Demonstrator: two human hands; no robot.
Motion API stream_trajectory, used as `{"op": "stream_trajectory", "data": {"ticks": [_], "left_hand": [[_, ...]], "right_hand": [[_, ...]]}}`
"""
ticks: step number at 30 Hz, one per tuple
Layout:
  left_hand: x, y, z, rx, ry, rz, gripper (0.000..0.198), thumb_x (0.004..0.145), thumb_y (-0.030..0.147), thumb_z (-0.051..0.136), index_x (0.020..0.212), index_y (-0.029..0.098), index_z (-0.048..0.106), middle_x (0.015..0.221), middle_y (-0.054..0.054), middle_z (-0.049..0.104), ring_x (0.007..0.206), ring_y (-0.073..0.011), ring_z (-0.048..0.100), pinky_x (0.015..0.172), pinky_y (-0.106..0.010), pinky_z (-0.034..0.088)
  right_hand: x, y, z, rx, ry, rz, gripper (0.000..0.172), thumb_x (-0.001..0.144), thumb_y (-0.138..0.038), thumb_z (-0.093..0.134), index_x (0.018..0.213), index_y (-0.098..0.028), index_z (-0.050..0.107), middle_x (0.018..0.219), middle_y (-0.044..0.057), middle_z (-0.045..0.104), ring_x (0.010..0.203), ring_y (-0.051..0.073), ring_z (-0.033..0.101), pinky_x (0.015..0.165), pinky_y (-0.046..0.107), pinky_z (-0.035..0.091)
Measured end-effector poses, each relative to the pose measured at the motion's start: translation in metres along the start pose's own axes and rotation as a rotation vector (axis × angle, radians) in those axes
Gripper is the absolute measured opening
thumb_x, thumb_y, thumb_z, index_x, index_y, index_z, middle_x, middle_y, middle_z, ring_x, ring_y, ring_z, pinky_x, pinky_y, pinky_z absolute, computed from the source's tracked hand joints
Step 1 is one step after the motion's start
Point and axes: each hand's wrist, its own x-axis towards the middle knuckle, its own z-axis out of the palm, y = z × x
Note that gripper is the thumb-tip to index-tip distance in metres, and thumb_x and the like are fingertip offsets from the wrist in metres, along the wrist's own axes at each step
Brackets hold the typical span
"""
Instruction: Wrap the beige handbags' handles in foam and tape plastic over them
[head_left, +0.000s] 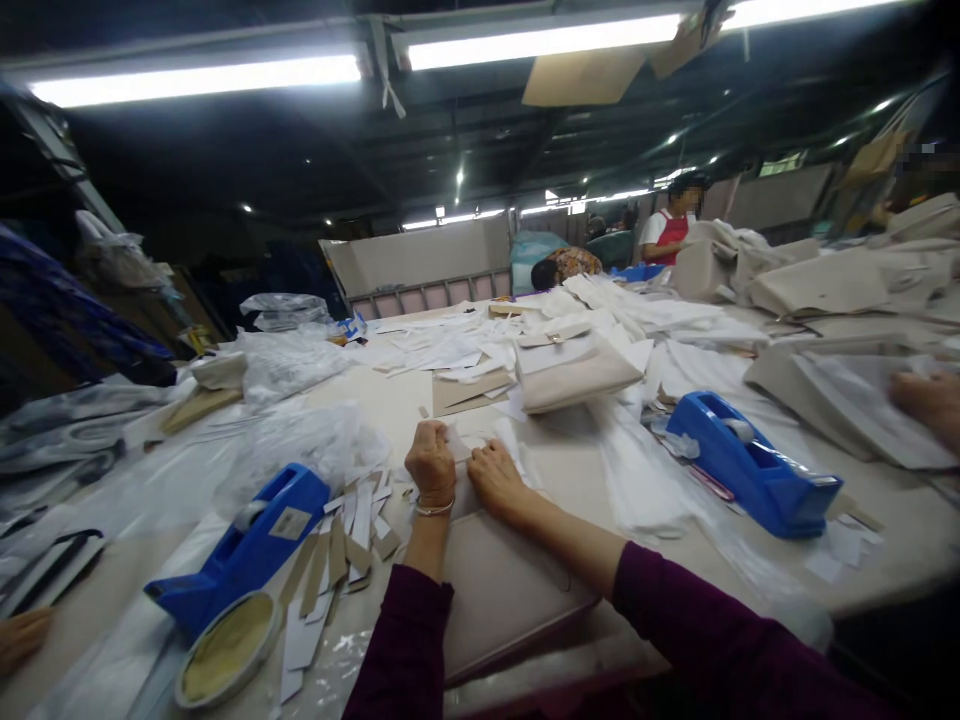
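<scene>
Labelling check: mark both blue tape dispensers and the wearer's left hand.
left blue tape dispenser (229, 568), head view, body side
right blue tape dispenser (757, 482), head view, body side
left hand (430, 463), head view, back of hand

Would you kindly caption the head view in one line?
Left hand grips a paper piece, right hand beside it, over a beige bag between blue tape dispensers.

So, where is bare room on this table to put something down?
Bare tabletop shows beyond the left hand, between the plastic sheets and the flat cardboard piece. Crowded: paper strips beside the left blue tape dispenser, paper scraps and bags across the far half.
</scene>
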Motion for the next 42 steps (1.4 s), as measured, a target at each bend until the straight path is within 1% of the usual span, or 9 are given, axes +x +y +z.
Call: {"op": "stream_trajectory", "data": {"ticks": [5,11,13,17,21,24,27,31,42], "left_hand": [[0.001,0.02,-0.021,-0.159,0.011,-0.005,0.024,0.097,0.025,0.034,0.081,0.02,0.051,0.077,-0.004,0.056,0.076,-0.0161,0.055,0.076,-0.027,0.045],[-0.014,0.029,-0.034,-0.351,-0.234,-0.031,0.021,0.093,0.029,0.042,0.078,0.02,0.055,0.069,0.001,0.059,0.06,-0.0113,0.056,0.062,-0.021,0.049],[-0.018,0.024,-0.035,-0.385,-0.277,-0.078,0.022,0.095,0.027,0.038,0.086,0.019,0.057,0.072,0.001,0.062,0.058,-0.0102,0.058,0.058,-0.02,0.05],[-0.022,0.008,-0.037,-0.22,-0.234,-0.215,0.027,0.09,0.011,0.031,0.096,0.017,0.058,0.089,-0.005,0.067,0.083,-0.0133,0.063,0.075,-0.025,0.052],[-0.026,0.002,-0.034,-0.017,-0.319,-0.19,0.02,0.079,0.01,0.053,0.09,0.021,0.065,0.118,-0.006,0.063,0.118,-0.0227,0.048,0.101,-0.04,0.039],[-0.029,0.0,-0.026,0.229,-0.511,-0.123,0.021,0.083,0.016,0.055,0.099,0.022,0.067,0.139,-0.005,0.049,0.131,-0.0266,0.035,0.105,-0.047,0.033],[-0.031,-0.006,-0.018,0.282,-0.601,-0.151,0.024,0.09,0.019,0.048,0.101,0.024,0.069,0.137,-0.004,0.051,0.126,-0.0259,0.039,0.097,-0.045,0.038],[-0.032,-0.013,-0.011,0.264,-0.641,-0.158,0.02,0.09,0.026,0.053,0.092,0.029,0.072,0.131,0.0,0.055,0.12,-0.0248,0.042,0.092,-0.041,0.04],[-0.041,-0.015,-0.005,0.23,-0.59,-0.136,0.035,0.086,0.005,0.045,0.09,0.029,0.071,0.124,0.001,0.057,0.114,-0.0234,0.044,0.089,-0.04,0.037]], "right_hand": [[-0.006,0.002,0.003,0.08,0.075,0.051,0.021,0.088,-0.006,0.043,0.088,-0.012,0.063,0.09,0.011,0.065,0.086,0.021,0.059,0.094,0.038,0.035],[-0.005,0.008,0.001,0.256,0.348,0.165,0.032,0.082,-0.011,0.053,0.114,-0.01,0.055,0.111,0.012,0.06,0.099,0.023,0.054,0.087,0.033,0.041],[-0.004,0.012,0.0,0.33,0.422,0.14,0.028,0.082,-0.01,0.052,0.109,-0.013,0.058,0.109,0.009,0.061,0.102,0.02,0.053,0.088,0.03,0.041],[-0.004,0.018,-0.001,0.466,0.505,0.085,0.018,0.088,-0.014,0.047,0.076,-0.017,0.06,0.08,0.003,0.06,0.082,0.018,0.055,0.075,0.027,0.043],[-0.008,0.017,-0.004,0.567,0.559,0.02,0.017,0.091,-0.022,0.049,0.08,-0.017,0.06,0.078,0.002,0.059,0.076,0.016,0.055,0.071,0.027,0.043],[-0.013,0.013,-0.008,0.596,0.565,-0.055,0.018,0.09,-0.025,0.053,0.076,-0.018,0.058,0.077,0.002,0.059,0.075,0.016,0.054,0.07,0.026,0.042],[-0.021,0.005,-0.012,0.58,0.532,-0.168,0.017,0.091,-0.024,0.053,0.075,-0.018,0.058,0.078,0.003,0.059,0.076,0.016,0.054,0.07,0.026,0.042],[-0.038,-0.01,-0.016,0.478,0.449,-0.337,0.017,0.094,-0.018,0.047,0.083,-0.018,0.06,0.08,0.004,0.061,0.079,0.016,0.054,0.072,0.026,0.041],[-0.07,-0.017,-0.024,0.297,0.365,-0.527,0.03,0.094,-0.009,0.039,0.077,-0.017,0.06,0.077,0.005,0.062,0.077,0.015,0.052,0.067,0.028,0.038]]}}
